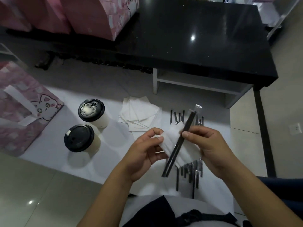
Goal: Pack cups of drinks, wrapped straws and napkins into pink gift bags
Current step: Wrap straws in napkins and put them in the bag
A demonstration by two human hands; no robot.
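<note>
White napkin (170,141) folded in my hands, with two black wrapped straws (180,141) laid slantwise across it. My left hand (144,154) curls loosely round the napkin's left edge, thumb on top, fingers underneath. My right hand (208,148) pinches closed on the other side, thumb pressing the straws against the napkin. The straws' clear wrapper tips poke up past my fingers, their lower ends hang down below the napkin.

Down on the white sheet (105,161) spread over the floor, more napkins (139,115) lie fanned in a loose stack just beyond my hands. A spread of straws (188,171) lies under and behind my hands, side by side. To the left stand two cups (88,125) with black lids, upright, touching or nearly so. Further left, one pink bag (24,112) with a cartoon cat sits at the sheet's edge, well apart from my hands. More pink bags (85,13) stand up on the black table (196,38) ahead, at its left end. A white shelf (196,82) shows beneath the table.
</note>
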